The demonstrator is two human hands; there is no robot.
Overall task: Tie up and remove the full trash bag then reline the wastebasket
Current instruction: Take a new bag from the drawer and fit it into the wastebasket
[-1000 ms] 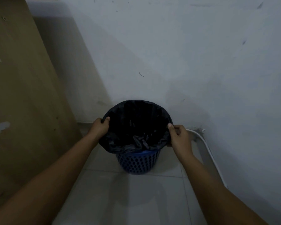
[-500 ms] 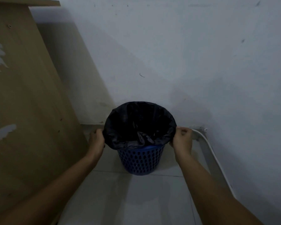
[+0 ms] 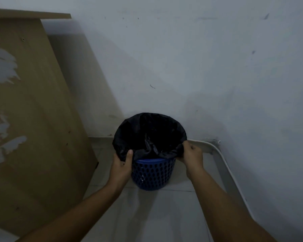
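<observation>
Plainly the black trash bag (image 3: 150, 135) is thin, limp, slippery film — both the left hand (image 3: 122, 165) and right hand (image 3: 192, 157) pinch its folded-over hem at the blue wastebasket (image 3: 152, 173) rim, the soundest hold.

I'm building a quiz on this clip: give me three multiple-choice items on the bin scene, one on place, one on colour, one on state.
1. Where does the bin stand?
A. on a table
B. on the floor by the wall
C. on a shelf
2. What colour is the bin?
A. blue
B. red
C. white
3. What do the hands do?
A. hang idle
B. both grip the bag's edge
C. lift the bin by its base

B: floor tiles run under it, wall behind.
A: its perforated side is blue.
B: left hand and right hand hold the black film at the rim.
</observation>
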